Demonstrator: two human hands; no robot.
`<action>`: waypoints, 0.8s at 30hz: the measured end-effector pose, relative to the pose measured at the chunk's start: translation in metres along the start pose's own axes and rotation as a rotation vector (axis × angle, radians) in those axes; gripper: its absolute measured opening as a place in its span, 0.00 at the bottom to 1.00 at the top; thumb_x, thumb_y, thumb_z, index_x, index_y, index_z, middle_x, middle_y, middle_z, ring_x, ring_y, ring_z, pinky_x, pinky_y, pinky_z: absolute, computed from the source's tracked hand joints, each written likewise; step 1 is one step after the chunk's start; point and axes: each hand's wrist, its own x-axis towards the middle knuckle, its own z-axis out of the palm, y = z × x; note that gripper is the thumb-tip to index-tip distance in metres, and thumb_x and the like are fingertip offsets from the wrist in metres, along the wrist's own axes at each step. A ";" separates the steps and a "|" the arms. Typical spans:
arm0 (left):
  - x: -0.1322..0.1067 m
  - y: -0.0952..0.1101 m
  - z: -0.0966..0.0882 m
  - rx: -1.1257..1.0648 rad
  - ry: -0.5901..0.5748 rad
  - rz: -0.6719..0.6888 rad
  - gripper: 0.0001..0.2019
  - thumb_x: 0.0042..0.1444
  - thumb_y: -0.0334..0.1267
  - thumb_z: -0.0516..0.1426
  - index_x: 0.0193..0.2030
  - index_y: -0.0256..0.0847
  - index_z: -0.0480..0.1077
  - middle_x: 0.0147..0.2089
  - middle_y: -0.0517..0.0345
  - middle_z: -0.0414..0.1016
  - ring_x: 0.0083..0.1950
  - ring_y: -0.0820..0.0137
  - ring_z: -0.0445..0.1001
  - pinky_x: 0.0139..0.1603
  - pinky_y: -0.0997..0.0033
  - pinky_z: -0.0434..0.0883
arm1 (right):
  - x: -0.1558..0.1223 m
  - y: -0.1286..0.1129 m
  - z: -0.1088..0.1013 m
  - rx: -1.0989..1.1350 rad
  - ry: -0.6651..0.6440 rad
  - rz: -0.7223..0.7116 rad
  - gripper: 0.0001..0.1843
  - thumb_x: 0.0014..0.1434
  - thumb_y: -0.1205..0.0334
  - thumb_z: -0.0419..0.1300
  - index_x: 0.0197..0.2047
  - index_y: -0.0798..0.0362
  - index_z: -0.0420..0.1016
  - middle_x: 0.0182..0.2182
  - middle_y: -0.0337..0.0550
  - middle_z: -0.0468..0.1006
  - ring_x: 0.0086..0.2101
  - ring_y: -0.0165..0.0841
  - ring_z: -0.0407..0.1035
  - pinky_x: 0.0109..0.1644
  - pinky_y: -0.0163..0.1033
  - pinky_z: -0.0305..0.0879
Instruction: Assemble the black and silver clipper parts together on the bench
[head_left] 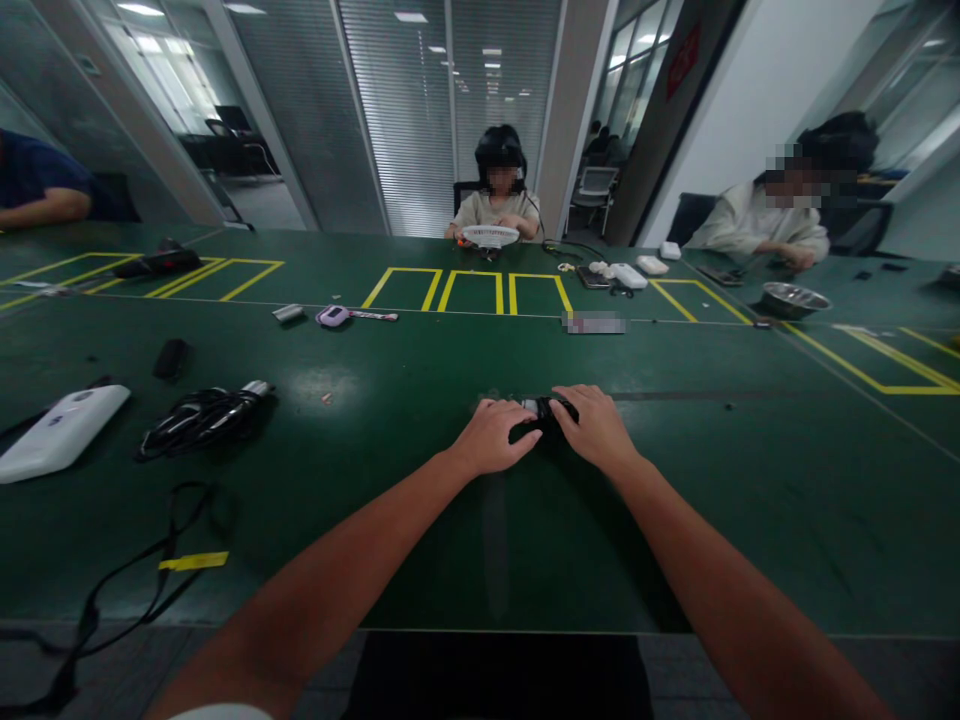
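Note:
Out over the green table [420,540], both my arms reach forward and the hands meet at a small black object with a pale grey part [546,412]. My left hand [491,437] is closed on its left side, with the thumb along the near edge. From the right, my right hand [598,425] grips the same object, fingers bent over the top. My fingers cover most of it, so its exact kind does not show. A clear, wrinkled bit lies just past my left fingers, too faint to name.
To the left lie a bundled black cable [202,418], a white device [64,430], a small black block [171,358] and a black strap [90,610]. Farther off are a purple gadget [334,316] and a metal bowl [795,299]. Co-workers sit around the table.

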 end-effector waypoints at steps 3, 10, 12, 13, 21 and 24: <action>0.000 0.000 0.001 0.006 -0.008 0.005 0.16 0.62 0.49 0.53 0.50 0.42 0.72 0.51 0.51 0.75 0.52 0.60 0.71 0.54 0.56 0.62 | 0.000 0.004 0.001 -0.020 -0.035 0.023 0.19 0.67 0.53 0.48 0.49 0.51 0.76 0.43 0.49 0.79 0.45 0.42 0.68 0.51 0.48 0.62; 0.001 -0.003 0.004 0.007 -0.006 0.000 0.17 0.62 0.51 0.52 0.48 0.42 0.72 0.50 0.51 0.75 0.51 0.60 0.71 0.53 0.57 0.62 | 0.001 0.000 -0.002 -0.026 -0.021 0.039 0.18 0.67 0.54 0.48 0.46 0.50 0.77 0.41 0.47 0.80 0.42 0.40 0.70 0.49 0.45 0.63; 0.001 -0.003 0.004 0.013 -0.007 -0.010 0.17 0.62 0.51 0.52 0.47 0.42 0.72 0.50 0.52 0.75 0.51 0.60 0.70 0.53 0.56 0.62 | 0.001 0.000 -0.004 -0.011 -0.013 0.042 0.18 0.67 0.54 0.48 0.45 0.50 0.77 0.40 0.46 0.80 0.41 0.40 0.72 0.48 0.44 0.63; 0.002 -0.004 0.004 0.016 -0.009 -0.018 0.18 0.62 0.52 0.52 0.46 0.42 0.72 0.50 0.52 0.75 0.51 0.60 0.70 0.53 0.56 0.62 | 0.001 0.000 -0.005 0.006 -0.007 0.046 0.18 0.67 0.54 0.48 0.45 0.50 0.77 0.40 0.46 0.81 0.41 0.40 0.72 0.48 0.44 0.64; 0.002 -0.006 0.003 -0.005 0.023 -0.090 0.23 0.66 0.53 0.44 0.52 0.41 0.70 0.51 0.51 0.73 0.54 0.60 0.69 0.55 0.55 0.61 | 0.000 -0.006 -0.007 0.224 -0.064 -0.040 0.19 0.68 0.54 0.47 0.50 0.48 0.77 0.46 0.42 0.80 0.45 0.38 0.74 0.51 0.43 0.67; 0.002 -0.004 0.002 -0.006 0.004 -0.098 0.25 0.64 0.56 0.47 0.55 0.40 0.68 0.52 0.48 0.73 0.54 0.58 0.69 0.55 0.53 0.62 | -0.001 -0.010 -0.008 0.248 -0.082 -0.073 0.19 0.67 0.54 0.48 0.53 0.48 0.75 0.48 0.42 0.79 0.46 0.38 0.74 0.53 0.45 0.67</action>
